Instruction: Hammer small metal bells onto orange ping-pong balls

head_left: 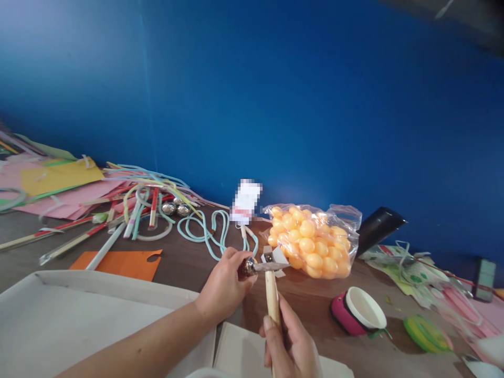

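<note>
Left hand: the left hand [224,286] pinches a small shiny ball [248,266] in its fingertips, just above the brown table [189,262], near the middle
Right hand: the right hand [293,346] is wrapped tight round the wooden handle of a little hammer [271,294], whose metal head is right at the ball
Close by: a bag of orange balls [311,241], just to the far right
Could go wrong: the hammer might hit a fingertip, or the smooth ball might slip out and roll away
Hard to see: what the ball really is; the right hand is cut off at the bottom
</note>
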